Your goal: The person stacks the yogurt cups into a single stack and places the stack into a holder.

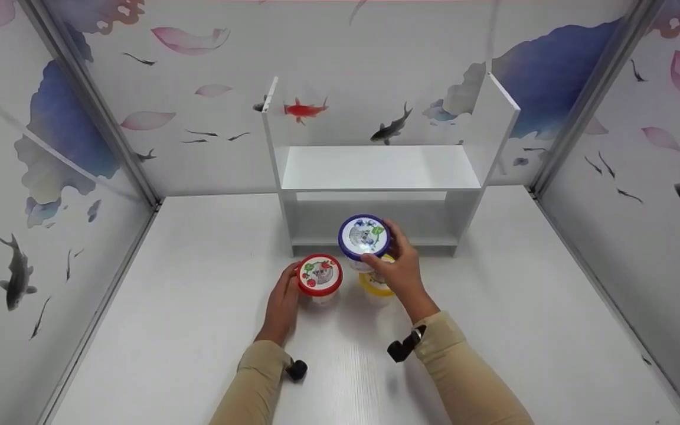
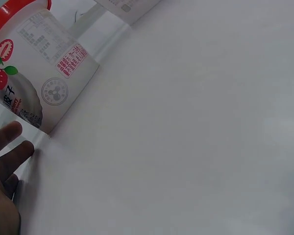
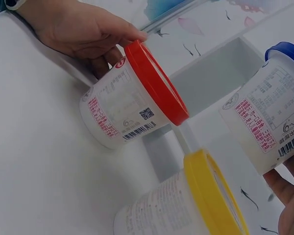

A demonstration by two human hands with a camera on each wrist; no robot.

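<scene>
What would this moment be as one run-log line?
left hand: beside red-lid tub | right hand: holds blue-lid tub raised | yellow-lid tub: on table, as is red-lid tub | shelf: behind tubs

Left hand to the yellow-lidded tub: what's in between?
The red-lidded tub, next to the left hand, then a strip of bare tabletop before the yellow-lidded tub. Shows in the head view.

Head looks down; close wrist views seemingly share the strawberry tub [image 2: 41, 68].
</scene>
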